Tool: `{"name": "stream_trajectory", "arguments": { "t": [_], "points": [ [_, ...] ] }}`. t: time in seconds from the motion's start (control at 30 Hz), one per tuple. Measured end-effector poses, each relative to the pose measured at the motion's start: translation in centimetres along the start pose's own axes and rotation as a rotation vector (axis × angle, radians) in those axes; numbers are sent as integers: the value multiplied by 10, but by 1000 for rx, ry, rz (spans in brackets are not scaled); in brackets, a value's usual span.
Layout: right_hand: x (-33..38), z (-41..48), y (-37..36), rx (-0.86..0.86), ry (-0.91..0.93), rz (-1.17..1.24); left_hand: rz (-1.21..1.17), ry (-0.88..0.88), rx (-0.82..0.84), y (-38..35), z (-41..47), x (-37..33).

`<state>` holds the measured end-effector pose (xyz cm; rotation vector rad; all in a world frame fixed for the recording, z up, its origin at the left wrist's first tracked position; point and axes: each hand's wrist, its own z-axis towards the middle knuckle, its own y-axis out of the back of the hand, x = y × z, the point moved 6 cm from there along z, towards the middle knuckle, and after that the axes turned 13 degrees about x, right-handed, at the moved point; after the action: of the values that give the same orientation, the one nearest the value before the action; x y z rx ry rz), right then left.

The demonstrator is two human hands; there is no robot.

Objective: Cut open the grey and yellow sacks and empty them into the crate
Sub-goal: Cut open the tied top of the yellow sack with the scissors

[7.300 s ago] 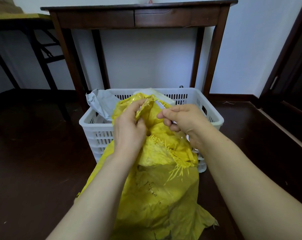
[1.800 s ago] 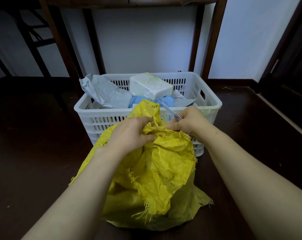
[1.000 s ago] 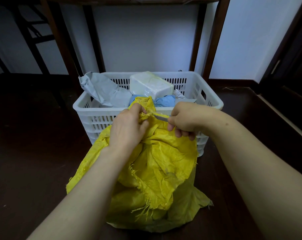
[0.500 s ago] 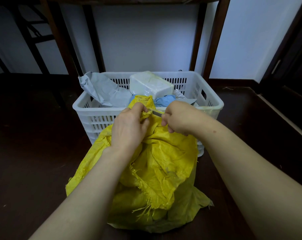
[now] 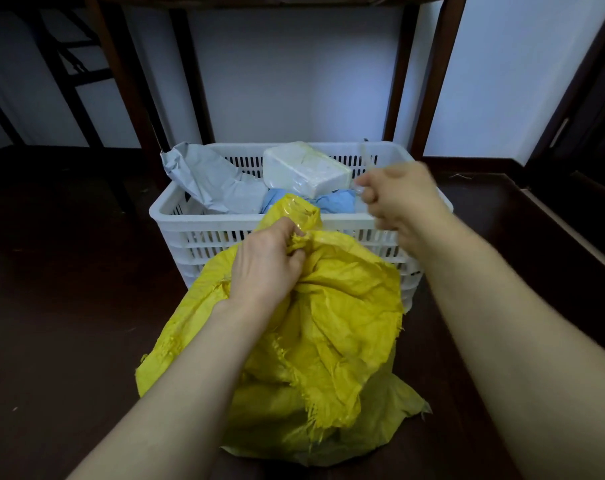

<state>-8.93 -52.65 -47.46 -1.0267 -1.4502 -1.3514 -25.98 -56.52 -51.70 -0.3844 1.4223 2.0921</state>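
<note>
Dark wooden floor (image 5: 69, 323) meets a white wall (image 5: 294, 81), with the brown legs of a desk (image 5: 436, 74) behind. A white crate (image 5: 204, 225) stands on the floor, containing a crumpled grey sack (image 5: 211, 178) at its left, a white wrapped block (image 5: 304, 168) and blue material (image 5: 339, 202). The yellow sack (image 5: 346, 306) sits on the floor against the crate's near side. The left hand (image 5: 266, 265) grips its gathered top, fingers (image 5: 294, 259) curled round it. The right hand (image 5: 405, 202) is above the crate's near-right rim, blurred; its fingers are curled, but whether on anything cannot be told.
</note>
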Motion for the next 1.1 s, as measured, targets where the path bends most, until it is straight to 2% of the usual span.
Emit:
{"name": "stream_trajectory", "arguments": {
  "t": [0.07,0.13,0.2,0.37,0.43,0.5,0.57,0.67,0.77,0.9,0.93,1.03,1.1],
  "points": [
    [-4,0,11,-10,13,-54,2,37,-21,6,0,9],
    [-7,-4,0,71,39,-221,-15,33,-47,9,2,7],
    [-12,-4,-10,117,57,-290,-26,-3,-46,9,5,-2],
    [-20,7,-17,93,92,-393,-43,-12,-42,10,4,-8],
    [-27,9,-4,14,57,-371,-95,74,-105,24,4,5],
    [-37,8,24,-102,-9,-266,-232,220,-240,52,4,29],
    [-49,4,47,-153,-78,-145,-204,323,-300,78,2,48],
    [-56,3,47,-93,-148,-105,50,365,-216,87,3,48],
    [-50,7,33,-43,-176,-107,132,332,-145,82,11,29],
    [-43,7,26,28,-226,-361,517,190,95,59,16,3],
    [-42,6,26,50,-263,-473,533,186,169,51,14,1],
    [-39,0,21,106,-352,-827,389,265,356,32,10,3],
    [-28,-4,19,49,-299,-970,324,299,419,26,11,1]
  ]
}}
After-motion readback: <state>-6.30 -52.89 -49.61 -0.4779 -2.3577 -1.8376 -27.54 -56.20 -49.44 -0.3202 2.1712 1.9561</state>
